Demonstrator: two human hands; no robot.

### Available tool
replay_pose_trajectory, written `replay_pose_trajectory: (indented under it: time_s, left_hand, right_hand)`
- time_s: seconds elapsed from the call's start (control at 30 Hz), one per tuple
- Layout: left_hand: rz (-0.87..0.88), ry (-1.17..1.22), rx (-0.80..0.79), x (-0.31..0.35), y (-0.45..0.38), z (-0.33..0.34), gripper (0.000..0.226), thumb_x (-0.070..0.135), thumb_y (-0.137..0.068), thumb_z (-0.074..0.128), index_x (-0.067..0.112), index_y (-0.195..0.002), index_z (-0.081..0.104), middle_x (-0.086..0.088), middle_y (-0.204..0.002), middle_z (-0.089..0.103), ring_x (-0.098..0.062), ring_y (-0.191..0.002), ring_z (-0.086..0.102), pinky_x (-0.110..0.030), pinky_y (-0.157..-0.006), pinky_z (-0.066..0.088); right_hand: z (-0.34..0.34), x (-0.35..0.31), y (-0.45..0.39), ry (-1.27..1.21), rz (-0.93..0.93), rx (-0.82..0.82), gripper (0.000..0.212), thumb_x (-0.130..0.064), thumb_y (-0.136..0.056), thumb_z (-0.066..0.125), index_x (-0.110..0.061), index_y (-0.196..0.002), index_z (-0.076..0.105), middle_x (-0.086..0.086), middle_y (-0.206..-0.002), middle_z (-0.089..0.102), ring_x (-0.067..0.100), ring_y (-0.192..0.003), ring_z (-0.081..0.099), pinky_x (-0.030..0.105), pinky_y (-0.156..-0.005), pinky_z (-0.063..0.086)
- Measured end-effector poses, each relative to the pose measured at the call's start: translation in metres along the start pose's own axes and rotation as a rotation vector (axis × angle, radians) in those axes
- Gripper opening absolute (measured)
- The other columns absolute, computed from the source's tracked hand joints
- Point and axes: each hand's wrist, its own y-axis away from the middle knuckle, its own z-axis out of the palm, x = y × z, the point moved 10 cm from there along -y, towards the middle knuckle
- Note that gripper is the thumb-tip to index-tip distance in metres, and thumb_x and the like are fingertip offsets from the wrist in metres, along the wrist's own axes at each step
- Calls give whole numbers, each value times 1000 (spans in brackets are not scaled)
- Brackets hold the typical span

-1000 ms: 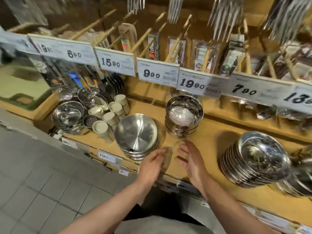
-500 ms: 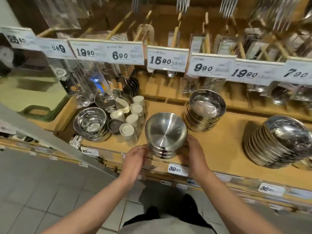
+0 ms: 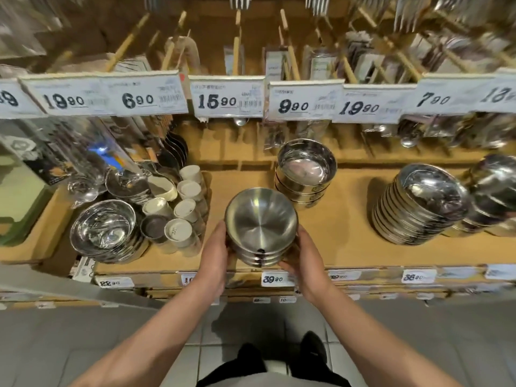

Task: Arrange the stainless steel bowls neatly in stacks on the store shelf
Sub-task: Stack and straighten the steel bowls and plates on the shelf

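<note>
- Head view looks down on a small stack of brushed steel bowls (image 3: 261, 227) at the front edge of the wooden shelf (image 3: 343, 247), just above the 39.90 price tag (image 3: 275, 279).
- Left hand (image 3: 213, 256) is cupped against the stack's left side, fingers together and curled around the lower bowls; the fingertips are hidden behind the metal.
- Right hand (image 3: 303, 256) presses the stack's right side, fingers close together and wrapped under the bottom bowl.
- Just behind and to the right stands a stack of deeper shiny bowls (image 3: 305, 170), apart from the held one.
- Further right, well apart, a taller stack of wide bowls (image 3: 421, 205) leans slightly, with more bowls beside it at the frame's edge.
- To the left sit pale cups (image 3: 185, 203) lying in a cluster, and beyond them a polished bowl stack (image 3: 103, 229).
- A row of white price cards (image 3: 227, 97) hangs above the shelf, with packaged utensils on pegs behind.
</note>
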Motion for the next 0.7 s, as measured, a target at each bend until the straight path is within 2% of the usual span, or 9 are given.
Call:
replay_pose_trajectory:
  time_s: [0.07, 0.17, 0.27, 0.3, 0.4, 0.53, 0.6, 0.7]
  left_hand:
    - [23, -5, -47, -2, 2, 22, 38, 41, -108, 39, 25, -116, 72, -3, -117, 75, -20, -115, 66, -35, -94, 53]
    - [3, 0, -98, -11, 8, 63, 28, 37, -106, 44, 27, -112, 70, 1, -112, 76, -14, -107, 68, -27, -81, 53]
    - [8, -23, -191, -23, 16, 106, 29, 39, -106, 45, 25, -119, 67, -2, -116, 76, -21, -113, 69, -35, -89, 57]
    - [4, -16, -201, -27, 18, 117, 31, 39, -107, 44, 24, -123, 66, -5, -120, 74, -24, -116, 68, -39, -95, 57]
    - [1, -19, -178, -32, 18, 139, 32, 40, -107, 44, 25, -125, 67, -1, -123, 73, -20, -119, 66, -42, -103, 54]
    - [-56, -28, -101, -38, 15, 145, 30, 38, -104, 45, 30, -113, 73, 1, -115, 76, -19, -115, 66, -33, -88, 54]
    - [-52, -44, -93, -39, 15, 147, 33, 42, -104, 44, 31, -113, 73, 0, -115, 75, -20, -115, 66, -33, -85, 52]
    - [-37, -26, -52, -37, 16, 150, 36, 42, -105, 44, 24, -117, 73, -5, -117, 75, -24, -114, 67, -38, -92, 56]
  right_hand:
    - [-24, -5, 7, -1, -5, 63, 37, -52, -104, 40, -35, -120, 69, -2, -118, 75, 16, -102, 73, 25, -66, 59]
    - [-67, -14, 18, -5, 15, 156, 35, -56, -102, 41, -43, -108, 73, -7, -111, 77, 14, -102, 73, 30, -71, 58]
    - [-110, -23, 25, -34, 14, 225, 37, -53, -103, 41, -51, -89, 75, -15, -96, 78, 13, -95, 73, 31, -71, 57]
    - [-122, -26, 26, -48, 11, 240, 38, -50, -104, 40, -50, -88, 75, -17, -93, 78, 13, -97, 72, 32, -73, 57]
    - [-144, -34, 30, -59, 16, 278, 30, -46, -105, 40, -40, -105, 70, -15, -94, 79, 16, -107, 68, 36, -82, 58]
    - [-150, -42, 28, -41, 25, 249, 32, -47, -105, 41, -34, -116, 68, -7, -109, 78, 12, -102, 73, 27, -68, 59]
    - [-151, -43, 25, -44, 27, 217, 35, -48, -105, 39, -34, -121, 66, -7, -115, 76, 12, -110, 69, 29, -74, 58]
    - [-152, -47, 21, -68, 29, 173, 34, -48, -105, 39, -37, -125, 65, -8, -120, 74, 12, -115, 66, 28, -79, 58]
